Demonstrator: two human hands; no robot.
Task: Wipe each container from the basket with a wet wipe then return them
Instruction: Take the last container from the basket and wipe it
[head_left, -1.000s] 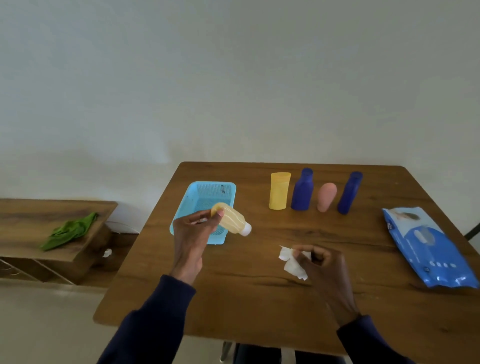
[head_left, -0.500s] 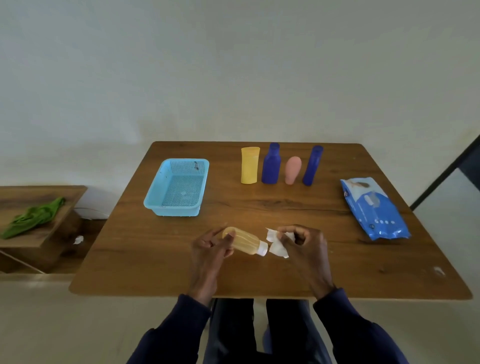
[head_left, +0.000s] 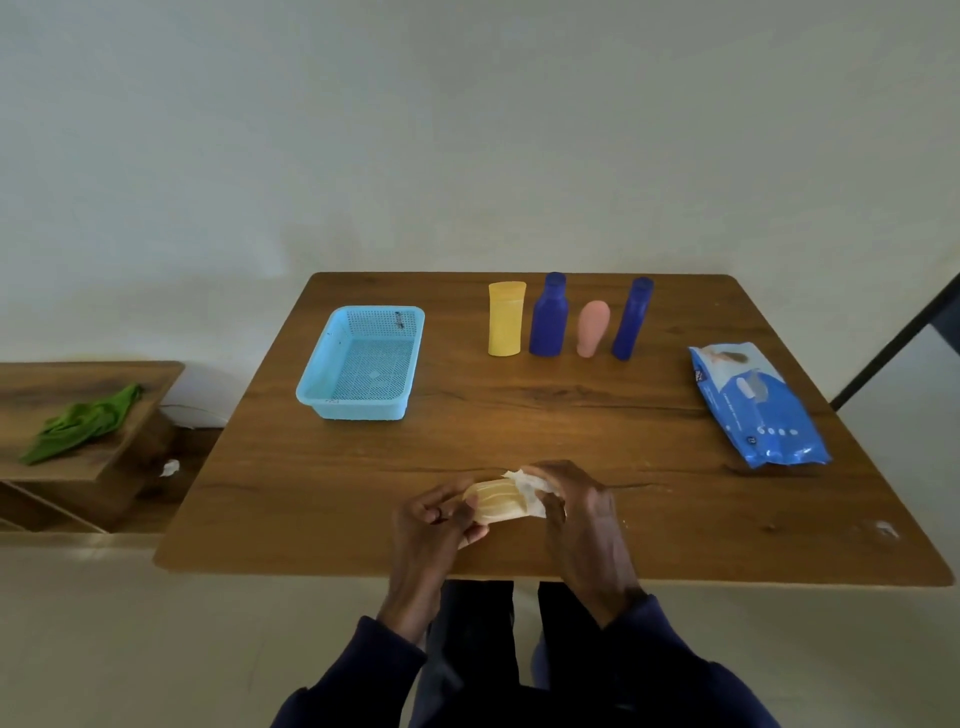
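The right hand (head_left: 577, 512) has now clamped the wet wipe (head_left: 525, 487) over the cap end of the pale yellow bottle (head_left: 492, 503) (cap apparently hidden beneath). The left hand (head_left: 434, 522) curls its fingers round the base, above the near edge of the table (head_left: 519, 431). Wiping has begun; the basket (head_left: 353, 409) waits.

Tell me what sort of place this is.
Likely a plain room in a home, though it could be a staged workspace: a wooden table before a bare white wall, a low wooden shelf holding a green cloth, and a pack of wet wipes on the table.
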